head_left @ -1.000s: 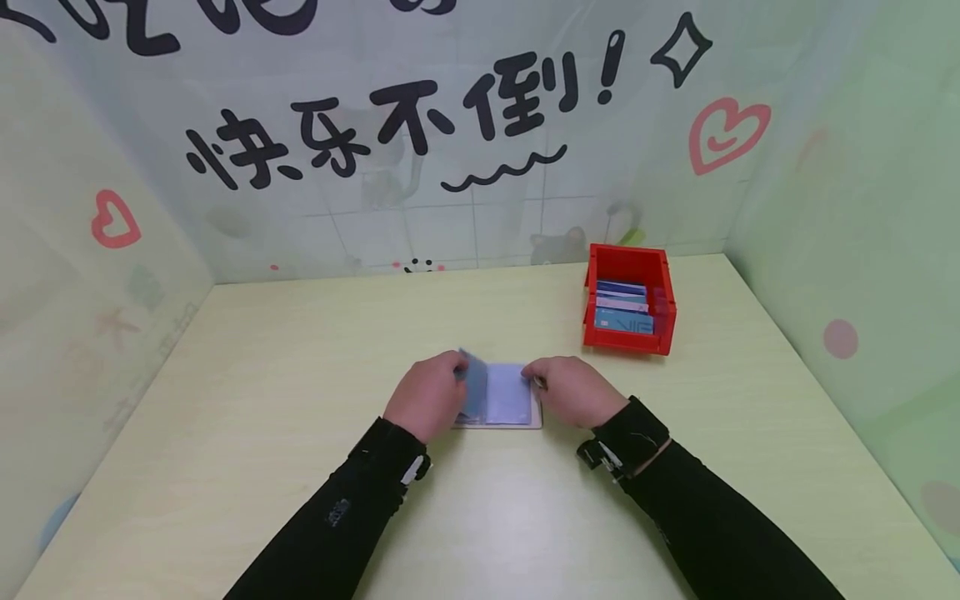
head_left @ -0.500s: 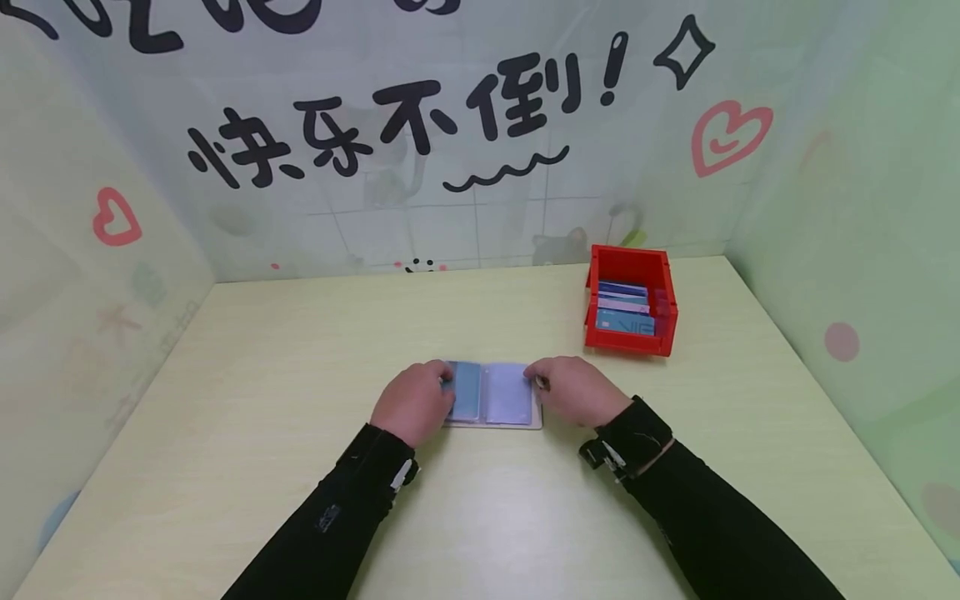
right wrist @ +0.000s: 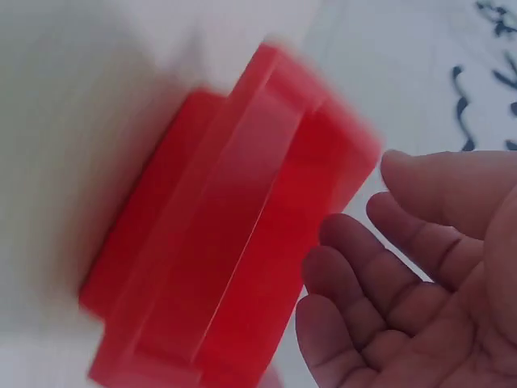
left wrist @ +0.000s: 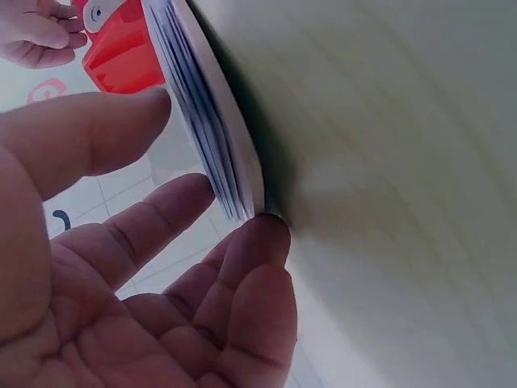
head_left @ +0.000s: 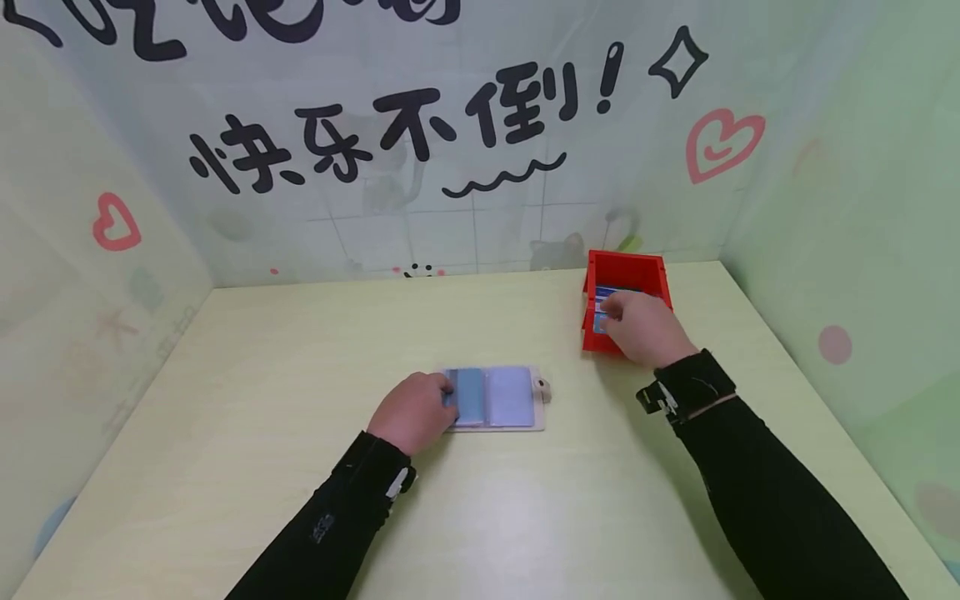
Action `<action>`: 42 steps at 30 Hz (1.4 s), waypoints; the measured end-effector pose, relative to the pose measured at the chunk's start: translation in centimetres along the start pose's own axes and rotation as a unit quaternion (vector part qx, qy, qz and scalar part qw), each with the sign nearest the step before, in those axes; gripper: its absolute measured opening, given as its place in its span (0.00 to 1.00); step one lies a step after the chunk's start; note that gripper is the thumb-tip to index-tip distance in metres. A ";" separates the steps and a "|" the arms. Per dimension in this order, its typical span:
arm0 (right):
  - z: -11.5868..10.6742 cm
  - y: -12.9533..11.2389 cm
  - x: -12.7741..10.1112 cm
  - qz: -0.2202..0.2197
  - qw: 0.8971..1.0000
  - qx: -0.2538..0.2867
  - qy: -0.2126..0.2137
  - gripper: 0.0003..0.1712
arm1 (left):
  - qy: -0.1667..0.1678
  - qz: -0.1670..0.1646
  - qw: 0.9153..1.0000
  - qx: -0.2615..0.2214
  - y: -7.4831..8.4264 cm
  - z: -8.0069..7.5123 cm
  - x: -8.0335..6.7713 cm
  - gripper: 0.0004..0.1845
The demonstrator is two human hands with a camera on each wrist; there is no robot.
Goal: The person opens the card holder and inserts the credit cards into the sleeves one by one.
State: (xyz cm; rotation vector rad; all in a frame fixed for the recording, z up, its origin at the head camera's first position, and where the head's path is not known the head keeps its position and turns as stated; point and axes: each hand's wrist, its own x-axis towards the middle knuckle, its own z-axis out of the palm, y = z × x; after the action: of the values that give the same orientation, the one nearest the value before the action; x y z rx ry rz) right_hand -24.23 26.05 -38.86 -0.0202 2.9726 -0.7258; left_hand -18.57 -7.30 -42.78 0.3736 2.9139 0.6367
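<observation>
While the left hand [head_left: 411,412] rests on the left half of the open card holder [head_left: 495,398], its fingers lie loosely bent over the blue left page, pressing down rather than gripping; the left wrist view shows the fingertips [left wrist: 262,234] at the edge of the stacked sleeves, with the thumb alongside. That card holder lies flat near the middle of the table [head_left: 300,350], a little toward the front edge, its clasp tab sticking out on the right side. Well apart from it, the right hand [head_left: 643,327] is at the red bin [head_left: 626,271], which sits toward the back right corner of the table. From the head view the fingers reach over the bin's front wall to the cards [head_left: 604,293] standing inside, though whether they have hold of one cannot be told. In the right wrist view the fingers [right wrist: 363,291] look relaxed and slightly bent beside the blurred bin, with nothing visible between them. Both forearms wear black sleeves [head_left: 750,492].
</observation>
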 end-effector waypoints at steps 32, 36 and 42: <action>1.2 2.5 6.1 0.016 0.981 -0.187 -0.044 0.19 | -0.014 -0.008 1.000 -0.020 -0.1 -0.3 -1.4 0.22; 1.4 2.5 6.1 0.014 0.982 -0.186 -0.035 0.20 | -0.011 -0.006 1.000 -0.016 -0.1 -0.3 -1.4 0.22; 1.4 2.3 6.1 0.016 0.982 -0.188 -0.032 0.22 | 0.005 -0.001 1.000 -0.009 -0.1 -0.3 -1.3 0.20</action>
State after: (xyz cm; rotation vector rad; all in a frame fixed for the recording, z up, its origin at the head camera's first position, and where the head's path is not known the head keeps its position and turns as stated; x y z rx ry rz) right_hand -30.13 27.24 -41.57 -0.0180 2.9902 -0.1478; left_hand -17.36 -7.84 -42.49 0.3673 2.9147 0.6662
